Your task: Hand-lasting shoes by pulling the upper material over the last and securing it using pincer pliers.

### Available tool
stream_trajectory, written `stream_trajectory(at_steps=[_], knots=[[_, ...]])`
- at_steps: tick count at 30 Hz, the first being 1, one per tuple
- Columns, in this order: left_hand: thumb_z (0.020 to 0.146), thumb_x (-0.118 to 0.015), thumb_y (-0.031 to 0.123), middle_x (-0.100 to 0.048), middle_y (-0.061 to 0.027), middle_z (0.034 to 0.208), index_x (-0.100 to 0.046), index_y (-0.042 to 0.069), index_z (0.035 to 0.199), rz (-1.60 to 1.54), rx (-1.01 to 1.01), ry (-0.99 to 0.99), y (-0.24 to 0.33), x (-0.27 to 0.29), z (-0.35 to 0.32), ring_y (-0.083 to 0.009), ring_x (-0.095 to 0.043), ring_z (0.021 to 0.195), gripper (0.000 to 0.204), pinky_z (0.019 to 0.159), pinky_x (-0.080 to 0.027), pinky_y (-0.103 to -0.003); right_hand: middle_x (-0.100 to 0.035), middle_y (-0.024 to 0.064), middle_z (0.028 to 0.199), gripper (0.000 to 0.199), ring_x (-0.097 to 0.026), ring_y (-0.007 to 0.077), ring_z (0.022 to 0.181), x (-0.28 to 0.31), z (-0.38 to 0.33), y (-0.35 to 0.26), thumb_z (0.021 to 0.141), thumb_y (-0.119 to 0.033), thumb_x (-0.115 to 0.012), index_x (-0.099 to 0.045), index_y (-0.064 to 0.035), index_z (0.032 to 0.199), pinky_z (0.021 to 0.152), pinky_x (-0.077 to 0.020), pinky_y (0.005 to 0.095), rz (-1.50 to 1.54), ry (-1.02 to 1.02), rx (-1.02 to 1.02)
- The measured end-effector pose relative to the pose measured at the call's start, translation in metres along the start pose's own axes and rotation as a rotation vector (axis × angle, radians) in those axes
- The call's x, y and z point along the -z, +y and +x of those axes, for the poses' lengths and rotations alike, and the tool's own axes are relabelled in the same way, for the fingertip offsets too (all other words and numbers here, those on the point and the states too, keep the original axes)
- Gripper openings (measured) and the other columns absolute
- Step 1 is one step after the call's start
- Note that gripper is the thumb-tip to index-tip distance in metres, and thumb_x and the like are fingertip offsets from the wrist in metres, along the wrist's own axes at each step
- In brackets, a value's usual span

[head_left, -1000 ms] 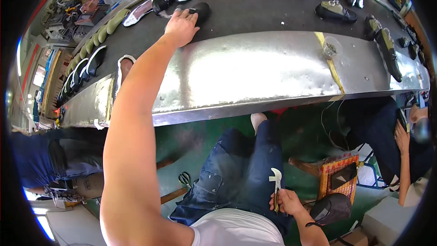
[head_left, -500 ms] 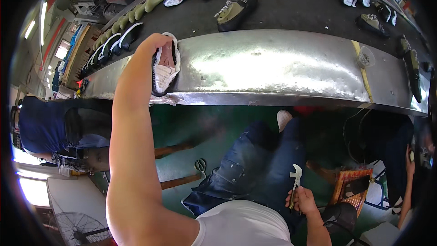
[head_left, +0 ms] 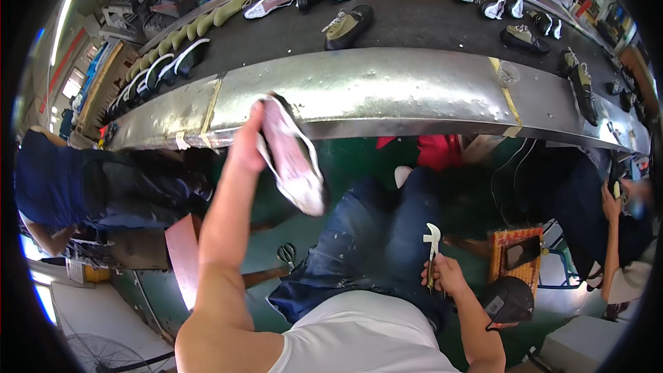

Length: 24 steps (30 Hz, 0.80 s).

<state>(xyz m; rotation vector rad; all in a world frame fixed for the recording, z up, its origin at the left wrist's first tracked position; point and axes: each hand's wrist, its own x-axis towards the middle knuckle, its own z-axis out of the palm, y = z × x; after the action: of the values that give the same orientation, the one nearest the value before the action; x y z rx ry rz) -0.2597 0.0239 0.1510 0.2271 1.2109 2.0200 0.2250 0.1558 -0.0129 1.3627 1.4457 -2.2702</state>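
My left hand (head_left: pixel 250 141) is closed around the heel end of a shoe upper (head_left: pixel 302 183), in front of the bench edge. Its pink insole side faces up, and its white toe points down toward my lap. My right hand (head_left: pixel 447 275) grips a small hammer (head_left: pixel 433 240) upright by its handle, beside my right thigh; the pale metal head is uppermost. On the dark belt (head_left: pixel 428 38) ahead lies a green and black laced shoe (head_left: pixel 347 27), with white-edged uppers (head_left: pixel 269 3) farther off.
A metal bench edge (head_left: pixel 387 90) spans the front, with a clear plastic cup (head_left: pixel 507 74) at right. Green shoe lasts (head_left: pixel 200 25) line the left. Scissors (head_left: pixel 286 255) lie low beside my leg. A phone (head_left: pixel 523 252) rests on a woven seat. People sit at both sides.
My left hand has drawn the shoe upper off the metal edge, toward me and to the right, turning its toe outward. The hammer stays in my right hand. The whole view has shifted slightly.
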Motion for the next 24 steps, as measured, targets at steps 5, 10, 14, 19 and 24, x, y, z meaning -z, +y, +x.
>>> stream_trajectory(at_steps=[5, 10, 14, 19, 24], knots=[[0.096, -0.061, 0.024, -0.059, -0.0073, 0.118, -0.049, 0.008, 0.137, 0.078, 0.105, -0.133, -0.163, -0.021, -0.087, -0.0175, -0.054, 0.111, 0.045, 0.097, -0.047, -0.036, -0.068, 0.0116, 0.084, 0.049, -0.068, 0.0176, 0.065, -0.005, 0.002, 0.011, 0.105, -0.041, -0.033, -0.058, 0.0015, 0.104, 0.042, -0.0411, 0.0238, -0.037, 0.012, 0.051], [0.093, -0.062, 0.03, -0.065, -0.0191, 0.115, -0.049, 0.003, 0.137, 1.326, 0.127, -0.264, -0.253, -0.014, -0.097, -0.028, -0.063, 0.106, 0.053, 0.091, -0.051, -0.037, -0.068, 0.0119, 0.085, 0.049, -0.068, 0.0182, 0.066, -0.013, -0.005, 0.012, 0.105, -0.041, -0.032, -0.057, 0.0019, 0.105, 0.043, -0.0413, 0.0241, -0.034, 0.038, 0.042], [0.088, -0.066, 0.022, -0.062, -0.0251, 0.119, -0.059, 0.0, 0.125, 1.407, -0.344, -0.444, -0.189, -0.066, -0.081, -0.0382, -0.06, 0.114, 0.043, 0.094, -0.05, -0.042, -0.068, 0.0131, 0.082, 0.05, -0.067, 0.0192, 0.062, -0.009, -0.007, 0.021, 0.106, -0.04, -0.031, -0.056, 0.003, 0.103, 0.041, -0.0406, 0.0238, -0.019, 0.072, 0.063], [0.095, -0.058, 0.019, -0.058, -0.0218, 0.128, -0.046, -0.002, 0.137, 0.978, -0.7, 0.018, -0.106, -0.093, 0.065, -0.0278, -0.056, 0.119, 0.048, 0.1, -0.044, -0.035, -0.068, 0.0124, 0.085, 0.05, -0.068, 0.0182, 0.065, -0.004, -0.001, 0.008, 0.106, -0.04, -0.031, -0.057, 0.0026, 0.104, 0.043, -0.0413, 0.0233, -0.001, 0.026, -0.001], [0.089, -0.064, 0.04, -0.042, -0.0292, 0.144, -0.03, -0.011, 0.144, 1.08, -0.578, 0.498, -0.06, -0.124, 0.235, -0.0381, -0.04, 0.136, 0.082, 0.111, -0.034, -0.039, -0.068, 0.0147, 0.086, 0.053, -0.068, 0.0201, 0.065, 0.004, 0.008, 0.005, 0.106, -0.041, -0.03, -0.058, 0.0042, 0.103, 0.042, -0.0415, 0.0237, 0.025, -0.044, -0.053]])
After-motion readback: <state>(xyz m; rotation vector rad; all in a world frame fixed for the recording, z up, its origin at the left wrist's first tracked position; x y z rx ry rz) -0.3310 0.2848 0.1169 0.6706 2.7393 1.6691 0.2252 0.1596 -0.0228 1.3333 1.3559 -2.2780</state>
